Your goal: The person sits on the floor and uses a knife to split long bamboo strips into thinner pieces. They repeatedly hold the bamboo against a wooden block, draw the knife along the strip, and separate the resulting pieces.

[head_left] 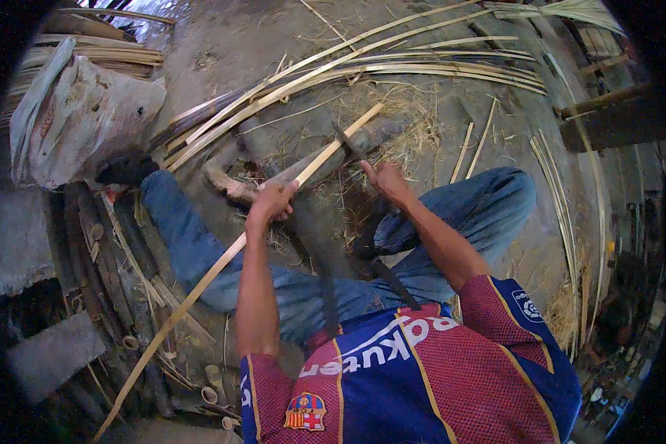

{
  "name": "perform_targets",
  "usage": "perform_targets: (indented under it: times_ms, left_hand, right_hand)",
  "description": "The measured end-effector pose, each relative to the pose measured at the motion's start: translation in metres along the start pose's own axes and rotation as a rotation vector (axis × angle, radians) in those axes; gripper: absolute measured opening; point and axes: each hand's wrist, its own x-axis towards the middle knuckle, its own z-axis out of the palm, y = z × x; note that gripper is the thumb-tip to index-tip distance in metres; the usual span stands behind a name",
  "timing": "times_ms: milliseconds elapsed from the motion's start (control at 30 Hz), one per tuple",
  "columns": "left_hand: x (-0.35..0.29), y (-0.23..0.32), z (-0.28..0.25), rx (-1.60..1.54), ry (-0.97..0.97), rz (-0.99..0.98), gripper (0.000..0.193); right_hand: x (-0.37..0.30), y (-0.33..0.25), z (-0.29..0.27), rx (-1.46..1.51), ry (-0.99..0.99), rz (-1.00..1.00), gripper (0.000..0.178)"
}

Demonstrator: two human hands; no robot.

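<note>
My left hand [275, 200] is closed round a long, pale bamboo strip [192, 294]. The strip runs slantwise from the lower left up to its tip beyond both hands. In my right hand [388, 183] is a knife [348, 140], its handle mostly hidden by the fingers. The dark blade crosses the strip near its far end and appears to touch it. Beneath that end lies a thick grey log [381, 135]. A light brown piece of wood [229, 185] sits just left of my left hand.
Long split bamboo strips [377, 68] lie across the ground ahead. Fine shavings [414, 122] are scattered around the log. At the left are a whitish sack [89, 111] and several bamboo poles [89, 259]. More strips [559, 200] lie right of my bent legs [466, 207].
</note>
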Motion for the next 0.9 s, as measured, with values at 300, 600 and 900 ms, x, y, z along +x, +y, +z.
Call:
perform_targets:
  times_ms: [300,600,900]
  left_hand:
    - [-0.015,-0.047,0.009,0.013,0.057,0.054,0.052]
    - [-0.051,-0.042,-0.015,0.065,0.037,0.016,0.053]
    - [-0.06,-0.063,-0.013,0.067,0.073,-0.003,0.052]
  right_hand:
    - [-0.012,0.021,-0.006,-0.01,-0.049,0.113,0.062]
    - [0.019,0.059,-0.029,-0.183,-0.013,0.03,0.074]
    - [0.016,0.035,-0.05,-0.296,-0.162,-0.056,0.076]
